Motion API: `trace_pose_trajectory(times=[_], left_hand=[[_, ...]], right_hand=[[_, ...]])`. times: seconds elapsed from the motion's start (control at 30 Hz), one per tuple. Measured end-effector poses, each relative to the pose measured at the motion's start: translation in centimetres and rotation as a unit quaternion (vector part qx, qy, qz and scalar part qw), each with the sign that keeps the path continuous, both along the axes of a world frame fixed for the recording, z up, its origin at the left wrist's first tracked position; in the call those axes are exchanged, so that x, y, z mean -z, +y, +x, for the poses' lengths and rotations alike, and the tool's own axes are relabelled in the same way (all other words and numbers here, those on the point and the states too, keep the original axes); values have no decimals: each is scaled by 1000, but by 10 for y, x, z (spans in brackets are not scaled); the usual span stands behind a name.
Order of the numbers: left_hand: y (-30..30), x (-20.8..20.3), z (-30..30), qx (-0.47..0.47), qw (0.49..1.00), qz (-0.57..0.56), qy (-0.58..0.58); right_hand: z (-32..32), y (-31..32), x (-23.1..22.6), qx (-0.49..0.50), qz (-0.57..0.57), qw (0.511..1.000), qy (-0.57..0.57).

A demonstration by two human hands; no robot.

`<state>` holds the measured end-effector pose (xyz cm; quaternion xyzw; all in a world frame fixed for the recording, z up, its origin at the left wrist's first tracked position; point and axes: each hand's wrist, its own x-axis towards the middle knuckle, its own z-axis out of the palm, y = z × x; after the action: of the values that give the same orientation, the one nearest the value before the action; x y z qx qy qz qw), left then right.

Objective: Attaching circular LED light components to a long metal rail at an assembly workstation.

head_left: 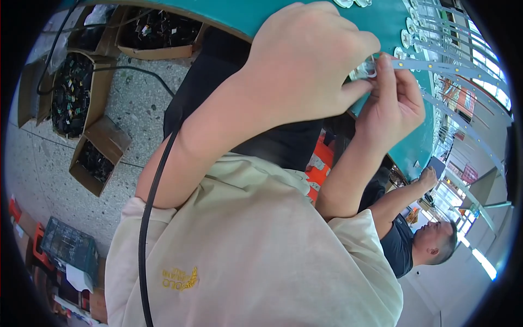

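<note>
My left hand [308, 57] is closed at the edge of the teal table [229, 10], its thumb and curled fingers pinching a small clear-and-white part [366, 68]. Opposite it, my right hand [395, 109] holds the same part from the right, with finger and thumb pressed together. My fingers cover much of the piece, so its exact kind does not show. A white strip with yellow light dots [430, 66] runs off to the right from behind my right fingertips; whether I touch it I cannot tell.
Several round white pieces [406, 38] line the table's far side. Cardboard boxes of dark small parts [71, 92] stand on the speckled floor [139, 103] at left. A black cable [155, 174] crosses my left arm. Another person [403, 240] sits at right, one hand at the table.
</note>
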<state>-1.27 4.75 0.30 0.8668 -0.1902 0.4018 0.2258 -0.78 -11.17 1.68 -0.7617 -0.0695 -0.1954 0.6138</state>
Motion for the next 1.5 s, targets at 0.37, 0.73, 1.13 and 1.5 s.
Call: trace_pose_trajectory(times=[0.37, 0.73, 1.13, 1.5], left_hand=[[-10, -11, -18, 162, 908, -382, 55], [7, -19, -28, 231, 894, -363, 125], [7, -24, -39, 217, 868, -409, 177], [7, -24, -40, 214, 866, -415, 178]], right_hand=[[-21, 9, -64, -67, 39, 977, 197], [-21, 12, -73, -107, 35, 971, 211], [-18, 8, -71, -158, 72, 963, 206], [-16, 6, -73, -166, 43, 964, 204]])
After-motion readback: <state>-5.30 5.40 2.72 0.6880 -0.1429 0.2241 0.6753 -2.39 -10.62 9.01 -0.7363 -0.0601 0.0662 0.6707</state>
